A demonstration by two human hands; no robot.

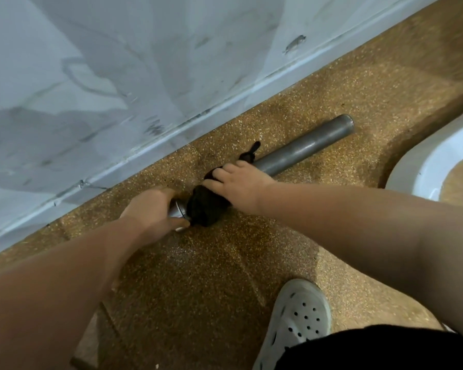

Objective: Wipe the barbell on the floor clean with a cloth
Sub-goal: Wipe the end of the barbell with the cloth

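A grey steel barbell (302, 149) lies on the speckled brown floor, running diagonally from lower left to its sleeve end at upper right, parallel to the wall. My right hand (238, 184) presses a black cloth (206, 208) wrapped around the bar near the sleeve collar. A loose tail of the cloth sticks up beyond my fingers. My left hand (153, 208) grips the bar just left of the cloth, by the shiny collar. The bar's left part is hidden under my hand and arm.
A scuffed white wall (118, 76) with a baseboard runs close behind the bar. A white curved fixture (436, 166) stands at the right edge. My foot in a white perforated clog (300, 319) rests on the floor (198, 289) in front.
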